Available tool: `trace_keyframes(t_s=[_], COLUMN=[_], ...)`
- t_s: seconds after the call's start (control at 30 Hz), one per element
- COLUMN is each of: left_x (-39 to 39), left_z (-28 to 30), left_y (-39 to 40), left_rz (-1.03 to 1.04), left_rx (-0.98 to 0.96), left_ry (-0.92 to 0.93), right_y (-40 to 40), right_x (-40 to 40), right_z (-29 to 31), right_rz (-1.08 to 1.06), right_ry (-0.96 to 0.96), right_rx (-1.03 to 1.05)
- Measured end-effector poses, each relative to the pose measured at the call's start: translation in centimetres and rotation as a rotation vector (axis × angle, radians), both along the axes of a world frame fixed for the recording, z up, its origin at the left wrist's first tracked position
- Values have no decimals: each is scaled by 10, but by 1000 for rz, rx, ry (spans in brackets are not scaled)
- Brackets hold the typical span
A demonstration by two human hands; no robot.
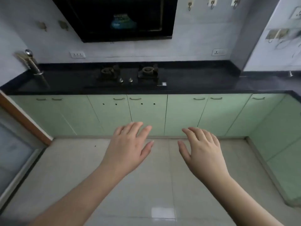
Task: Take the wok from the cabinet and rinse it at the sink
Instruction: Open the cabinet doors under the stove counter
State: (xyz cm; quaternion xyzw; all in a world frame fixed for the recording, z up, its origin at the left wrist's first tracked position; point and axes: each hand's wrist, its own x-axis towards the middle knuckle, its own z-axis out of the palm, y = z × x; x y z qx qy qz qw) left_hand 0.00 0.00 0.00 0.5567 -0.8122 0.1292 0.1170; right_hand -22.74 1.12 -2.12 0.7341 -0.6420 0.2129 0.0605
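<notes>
A row of pale green cabinet doors (146,115) runs under a black countertop (195,82), and every door is closed. No wok and no sink are in view. My left hand (128,147) is held out palm down above the floor in front of the middle doors, fingers spread, holding nothing. My right hand (202,150) hovers beside it at the same height, also spread and empty. Both hands are well short of the door handles (135,98).
A two-burner gas stove (130,74) sits in the countertop under a black range hood (117,18). A metal pipe fitting (31,62) stands at the counter's left end. More green cabinets (283,144) run along the right. A door frame (24,119) is at left. Tiled floor (146,185) lies below.
</notes>
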Motion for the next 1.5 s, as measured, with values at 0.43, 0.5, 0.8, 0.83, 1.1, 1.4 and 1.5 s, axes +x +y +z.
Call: trace_keyframes(t_s=[0.43,0.5,0.8,0.83,1.1,1.4,1.5], left_x=[113,149,311,323,400,480,503], left_z=[-25,-29,-35,-36,-53,-69,-67], left_y=[-67,-77,-107,-110,-176,-309,-347], left_rz=[301,309,506,519,653,755,789], left_rx=[18,25,99,101,75,165,228], left_ry=[43,35,86,89,121,88,107], right_y=[-125,-143,-213,-220,-292,-438,-484], right_x=[135,172,336,350,447,543,573], right_z=[-24,-25,-23,-23,-32,-57,-56], right_rz=[292,345,532,542,627,730,776], right_ry=[-13,24,130,133,160,167,159], right_rx=[23,25,102,113,186,255,306])
